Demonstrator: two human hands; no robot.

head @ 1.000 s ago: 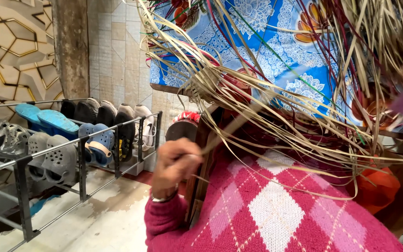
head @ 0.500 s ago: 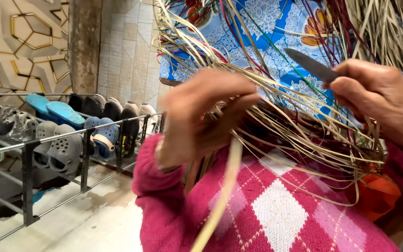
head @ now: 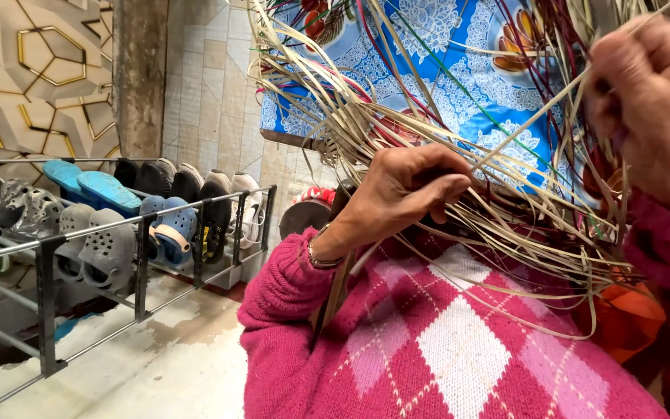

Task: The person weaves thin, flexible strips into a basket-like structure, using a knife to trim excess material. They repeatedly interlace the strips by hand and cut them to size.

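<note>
we look down over a pink argyle sweater [head: 459, 349]. our left hand [head: 405, 194] curls closed around a bunch of pale cane strips [head: 521, 217] just above the lap; our right hand [head: 649, 109], raised at upper right, pinches one long strip. loose strands fan everywhere, so we judge they could tangle, kink or slip free. a shoe rack [head: 118, 233] stands left.

Dense tangle of cane strips [head: 459, 147] ahead; open floor [head: 157, 365] beside shoe rack [head: 118, 233].
</note>
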